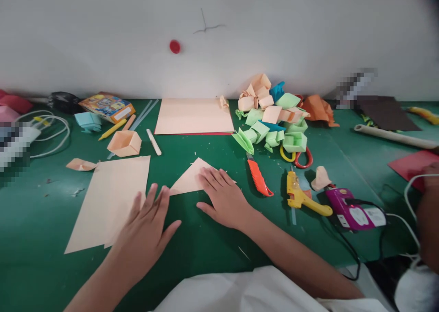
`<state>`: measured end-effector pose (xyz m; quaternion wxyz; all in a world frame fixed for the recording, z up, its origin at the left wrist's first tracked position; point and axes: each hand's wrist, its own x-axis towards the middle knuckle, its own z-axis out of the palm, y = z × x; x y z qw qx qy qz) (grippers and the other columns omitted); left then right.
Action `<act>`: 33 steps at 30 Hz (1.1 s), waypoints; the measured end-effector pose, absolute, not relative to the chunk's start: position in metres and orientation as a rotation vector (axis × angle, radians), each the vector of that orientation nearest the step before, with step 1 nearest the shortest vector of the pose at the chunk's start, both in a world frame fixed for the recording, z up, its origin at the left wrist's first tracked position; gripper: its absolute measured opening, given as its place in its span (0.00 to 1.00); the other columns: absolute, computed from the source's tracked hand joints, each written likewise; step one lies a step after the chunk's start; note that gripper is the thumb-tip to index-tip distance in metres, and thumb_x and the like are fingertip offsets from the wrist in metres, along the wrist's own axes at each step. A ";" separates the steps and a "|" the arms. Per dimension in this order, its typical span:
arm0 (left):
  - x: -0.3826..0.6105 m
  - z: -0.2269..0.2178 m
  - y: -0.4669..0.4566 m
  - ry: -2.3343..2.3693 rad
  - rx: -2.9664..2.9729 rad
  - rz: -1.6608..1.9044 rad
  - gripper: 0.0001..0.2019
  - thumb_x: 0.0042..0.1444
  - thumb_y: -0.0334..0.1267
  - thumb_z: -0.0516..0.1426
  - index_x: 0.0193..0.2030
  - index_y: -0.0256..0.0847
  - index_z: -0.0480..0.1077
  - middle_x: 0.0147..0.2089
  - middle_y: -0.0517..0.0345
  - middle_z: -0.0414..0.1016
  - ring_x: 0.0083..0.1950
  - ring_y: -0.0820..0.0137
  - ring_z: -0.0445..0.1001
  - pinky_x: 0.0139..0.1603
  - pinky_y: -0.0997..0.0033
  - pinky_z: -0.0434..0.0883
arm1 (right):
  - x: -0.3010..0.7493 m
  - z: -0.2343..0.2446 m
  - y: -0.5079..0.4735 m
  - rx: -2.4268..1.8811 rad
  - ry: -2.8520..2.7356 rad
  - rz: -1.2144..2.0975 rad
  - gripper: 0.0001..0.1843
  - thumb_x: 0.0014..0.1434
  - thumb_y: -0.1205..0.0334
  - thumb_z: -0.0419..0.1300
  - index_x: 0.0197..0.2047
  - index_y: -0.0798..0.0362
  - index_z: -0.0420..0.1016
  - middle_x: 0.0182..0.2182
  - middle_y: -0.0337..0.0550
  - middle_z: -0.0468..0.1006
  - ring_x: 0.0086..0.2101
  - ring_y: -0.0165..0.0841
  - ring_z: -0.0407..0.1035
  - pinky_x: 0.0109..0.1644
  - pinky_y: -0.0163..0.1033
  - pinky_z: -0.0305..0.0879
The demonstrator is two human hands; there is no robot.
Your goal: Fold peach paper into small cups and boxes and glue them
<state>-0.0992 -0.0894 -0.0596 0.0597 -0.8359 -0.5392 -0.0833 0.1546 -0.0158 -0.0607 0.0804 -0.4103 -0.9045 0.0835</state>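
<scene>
My right hand (224, 195) lies flat with fingers stretched, pressing on a peach paper folded into a triangle (189, 179) on the green table. My left hand (146, 232) is open too, fingers spread, resting on the lower right corner of a larger flat peach sheet (106, 198). Neither hand grips anything.
A peach paper box (124, 143) and another peach sheet (194, 115) lie behind. A pile of folded paper pieces (272, 115) sits at the back right. An orange cutter (259, 177), scissors (298, 156), yellow glue gun (303, 195) and purple glue gun (350, 209) lie right. Another person's arm (428, 216) is at the far right edge.
</scene>
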 end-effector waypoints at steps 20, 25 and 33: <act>-0.053 -0.071 -0.083 -1.572 -2.676 -0.346 0.35 0.70 0.49 0.48 0.78 0.38 0.42 0.77 0.46 0.52 0.76 0.55 0.56 0.73 0.50 0.60 | 0.156 -0.061 -0.015 -1.181 -2.732 0.238 0.40 0.72 0.42 0.46 0.76 0.61 0.49 0.75 0.55 0.46 0.73 0.46 0.41 0.76 0.57 0.40; -0.058 -0.070 -0.080 -1.617 -2.720 -0.334 0.32 0.71 0.45 0.47 0.78 0.42 0.42 0.77 0.51 0.55 0.75 0.58 0.58 0.72 0.53 0.62 | 0.159 -0.061 -0.017 -1.227 -2.735 0.221 0.44 0.71 0.39 0.44 0.76 0.65 0.46 0.75 0.59 0.45 0.73 0.49 0.41 0.76 0.57 0.41; -0.052 -0.067 -0.080 -1.627 -2.681 -0.291 0.33 0.71 0.42 0.46 0.78 0.39 0.39 0.77 0.48 0.52 0.76 0.58 0.56 0.71 0.52 0.64 | 0.195 -0.062 -0.043 -1.436 -2.664 0.164 0.44 0.70 0.39 0.47 0.77 0.62 0.44 0.75 0.57 0.45 0.73 0.49 0.42 0.75 0.59 0.46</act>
